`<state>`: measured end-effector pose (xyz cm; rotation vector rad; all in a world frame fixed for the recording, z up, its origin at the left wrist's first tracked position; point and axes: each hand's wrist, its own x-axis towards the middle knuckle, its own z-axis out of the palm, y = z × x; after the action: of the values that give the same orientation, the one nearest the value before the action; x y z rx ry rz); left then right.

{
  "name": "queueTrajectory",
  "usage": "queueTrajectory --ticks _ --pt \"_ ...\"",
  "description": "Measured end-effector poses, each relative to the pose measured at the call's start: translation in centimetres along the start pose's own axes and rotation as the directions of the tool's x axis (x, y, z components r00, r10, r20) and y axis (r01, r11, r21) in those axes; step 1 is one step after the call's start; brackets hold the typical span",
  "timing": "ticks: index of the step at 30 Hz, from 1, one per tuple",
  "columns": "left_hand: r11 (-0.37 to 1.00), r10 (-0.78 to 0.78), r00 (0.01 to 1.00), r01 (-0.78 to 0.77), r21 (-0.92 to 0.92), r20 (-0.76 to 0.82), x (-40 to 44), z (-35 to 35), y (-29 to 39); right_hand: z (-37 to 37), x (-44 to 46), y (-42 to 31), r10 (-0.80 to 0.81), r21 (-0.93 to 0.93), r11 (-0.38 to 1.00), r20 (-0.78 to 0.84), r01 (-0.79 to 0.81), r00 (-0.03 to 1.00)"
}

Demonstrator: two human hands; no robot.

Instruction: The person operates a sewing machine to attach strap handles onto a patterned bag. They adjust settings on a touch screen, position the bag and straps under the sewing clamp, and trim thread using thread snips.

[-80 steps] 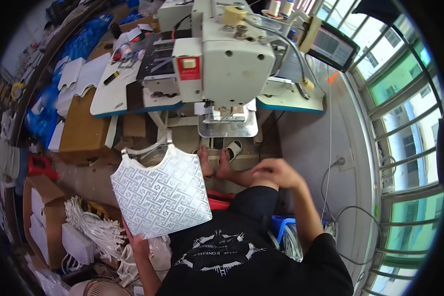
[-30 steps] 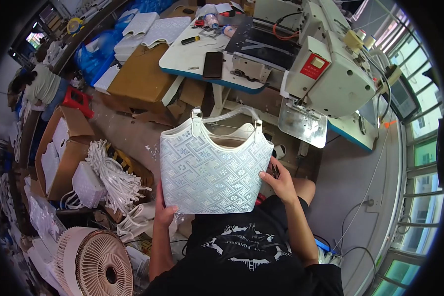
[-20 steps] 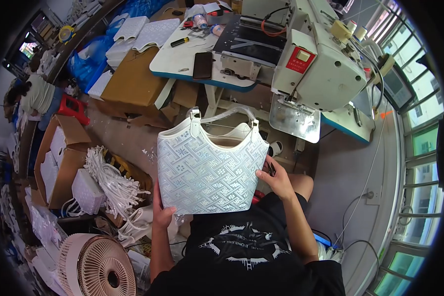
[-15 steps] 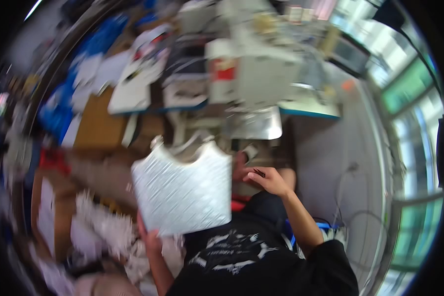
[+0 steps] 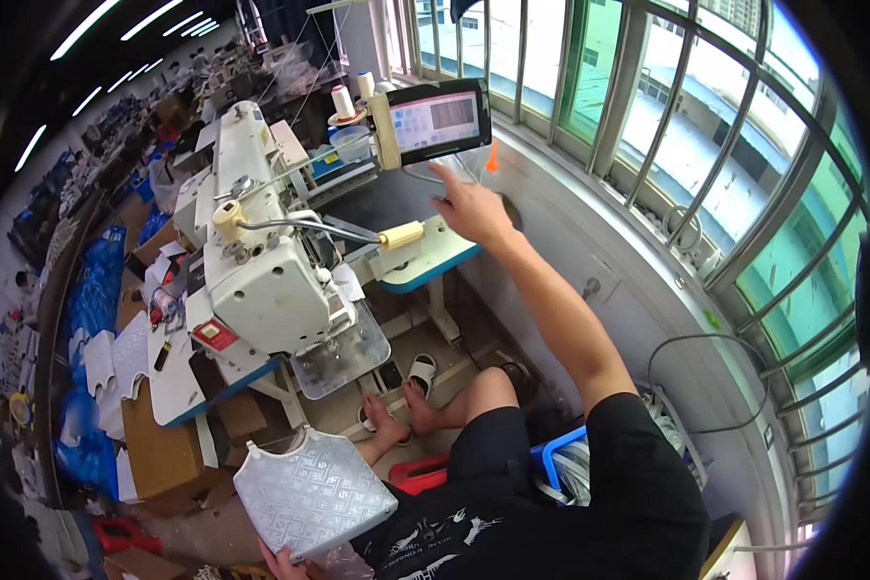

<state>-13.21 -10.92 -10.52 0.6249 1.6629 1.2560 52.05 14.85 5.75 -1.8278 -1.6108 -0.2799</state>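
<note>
A white patterned handbag (image 5: 314, 491) lies tilted at the lower left, beside the black shirt. My left hand (image 5: 285, 565) grips its bottom edge, with the fingers partly hidden. My right arm is stretched forward, and my right hand (image 5: 474, 208) is raised just below the tablet-like screen (image 5: 441, 121), with a finger pointing up towards its lower edge. No contact with the screen can be made out. The white sewing machine (image 5: 266, 295) stands to the left of my right hand, its clear plate (image 5: 343, 353) above the floor.
Thread spools (image 5: 343, 101) stand behind the machine. A yellow-handled flexible arm (image 5: 401, 234) reaches towards the white table (image 5: 435, 253). Brown box (image 5: 159, 454) and blue bags are at left. A blue basket (image 5: 551, 459) and red stool (image 5: 420, 474) are near my legs. Barred windows line the right.
The view has swung to the right. My right hand has left the bag's side and reached forward to the screen. The bag, still in my left hand, is now lower in view.
</note>
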Motion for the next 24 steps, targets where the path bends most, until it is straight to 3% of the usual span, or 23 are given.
queueTrajectory --ticks 6,10,14,18,21,24 --pt "0.998 -0.051 0.994 0.054 0.032 -0.096 -1.6 -0.2 0.0 0.6 2.7 -2.9 -0.030 -0.086 0.995 0.119 0.041 0.992" --pt "0.989 -0.017 0.998 0.026 0.147 -0.058 -1.3 -3.0 -2.4 1.0 3.6 -3.0 -0.003 -0.115 0.993 0.112 0.016 0.994" --pt "0.988 0.001 0.994 -0.018 0.155 0.108 2.5 -4.4 -4.5 0.7 3.5 -3.1 0.019 -0.142 0.990 0.150 0.002 0.988" --pt "0.993 -0.048 0.999 0.048 0.112 -0.004 2.5 -1.7 -1.6 1.2 3.5 -1.7 -0.065 -0.088 0.994 0.065 0.071 0.996" --pt "1.000 0.009 0.999 -0.009 0.008 0.039 2.5 -1.7 -1.8 0.5 4.1 0.2 0.143 -0.025 0.989 -0.079 -0.146 0.987" --pt "0.992 0.097 0.994 -0.101 0.077 0.050 1.9 -2.2 -1.6 -1.1 5.3 1.3 0.143 -0.056 0.987 -0.158 -0.154 0.977"
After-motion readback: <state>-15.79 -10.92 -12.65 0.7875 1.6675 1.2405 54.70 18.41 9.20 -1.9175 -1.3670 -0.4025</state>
